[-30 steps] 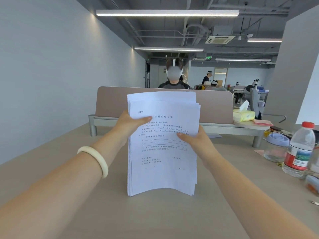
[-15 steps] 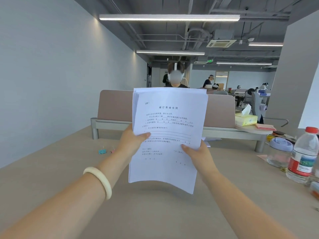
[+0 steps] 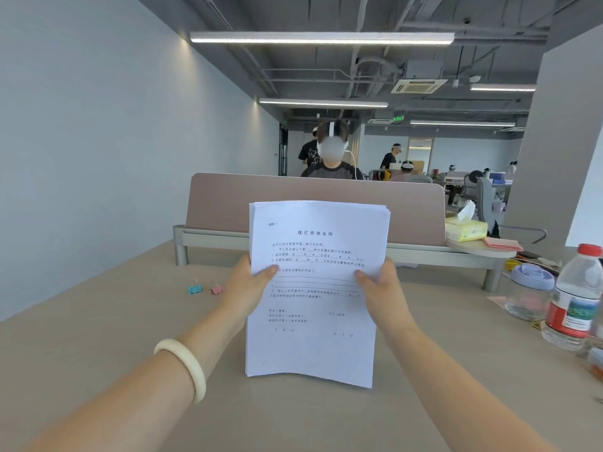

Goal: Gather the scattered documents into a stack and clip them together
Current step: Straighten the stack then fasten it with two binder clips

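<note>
A stack of white printed documents [image 3: 313,337] stands upright, its lower edge at or just above the beige table [image 3: 98,321]. My left hand [image 3: 243,290] grips its left edge with the thumb on the front page. My right hand [image 3: 383,293] grips the right edge the same way. The sheets' top edges look nearly even. Two binder clips lie on the table left of my left hand: a blue binder clip [image 3: 194,288] and a pink binder clip [image 3: 216,288].
A tan divider panel [image 3: 228,203] closes the desk's far side, with a person seated behind it. At the right stand a tissue box [image 3: 466,230], a lidded glass jar [image 3: 528,293] and a red-capped water bottle [image 3: 576,298]. A wall runs along the left.
The stack was lifted off the table half a second ago and has come back down, with its edges more even. The view has dipped, bringing the two clips into sight.
</note>
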Tool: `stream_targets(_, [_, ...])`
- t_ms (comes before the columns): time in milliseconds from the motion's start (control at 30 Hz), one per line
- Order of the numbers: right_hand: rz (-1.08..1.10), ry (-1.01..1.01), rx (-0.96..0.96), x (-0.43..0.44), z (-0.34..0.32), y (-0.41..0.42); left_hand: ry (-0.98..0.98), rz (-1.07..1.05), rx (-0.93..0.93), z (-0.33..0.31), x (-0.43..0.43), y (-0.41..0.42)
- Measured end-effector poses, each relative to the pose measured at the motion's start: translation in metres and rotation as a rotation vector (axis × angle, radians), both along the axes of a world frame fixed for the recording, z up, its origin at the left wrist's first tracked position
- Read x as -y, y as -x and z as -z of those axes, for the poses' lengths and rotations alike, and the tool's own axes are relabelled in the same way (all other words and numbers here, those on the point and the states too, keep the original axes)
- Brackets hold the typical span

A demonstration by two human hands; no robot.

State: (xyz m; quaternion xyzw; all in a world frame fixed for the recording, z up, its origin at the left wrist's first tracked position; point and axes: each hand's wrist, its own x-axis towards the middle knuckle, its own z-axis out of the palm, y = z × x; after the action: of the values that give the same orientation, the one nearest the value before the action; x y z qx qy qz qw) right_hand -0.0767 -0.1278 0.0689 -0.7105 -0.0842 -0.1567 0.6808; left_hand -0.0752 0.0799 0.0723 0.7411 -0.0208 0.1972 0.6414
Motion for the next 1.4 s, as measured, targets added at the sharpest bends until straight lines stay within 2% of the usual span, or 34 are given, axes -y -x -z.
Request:
stream_targets(200, [0.008,0.010,0.121,-0.001,-0.021,0.001,-0.031,-0.069,0.134,-0.022,0.004,0.000])
stream_targets(333, [-0.031,0.019,0.022,0.000,-0.001,-0.002,0.047,-0.065,0.028,0.009,0.011,0.002])
stream_targets(467, [0.008,0.072,-0.088,-0.005,0.031,-0.008,0.032,-0.066,-0.036,0.045,0.022,0.008])
stream_targets(667, [-0.012,-0.031,-0.039,0.001,0.017,-0.011,0.042,-0.115,0.071,0.024,0.018,-0.001])
stream_targets(733, [-0.025,-0.069,-0.052,0.002,0.023,-0.011,0.061,-0.100,0.042,0.032,0.018,0.001])
stream_targets(833, [-0.027,-0.009,-0.132,-0.002,0.046,-0.011,0.111,-0.108,-0.036,0.059,0.023,0.004])
stream_targets(967, [0.013,0.022,-0.183,-0.004,0.058,-0.016,0.089,-0.125,-0.048,0.070,0.028,0.005])
stream_targets(1267, [-0.022,-0.042,-0.063,0.004,0.034,-0.017,0.078,-0.123,0.043,0.044,0.022,0.002])
stream_targets(1400, [-0.013,0.004,-0.127,0.005,0.058,-0.016,0.074,-0.074,-0.049,0.068,0.022,0.005])
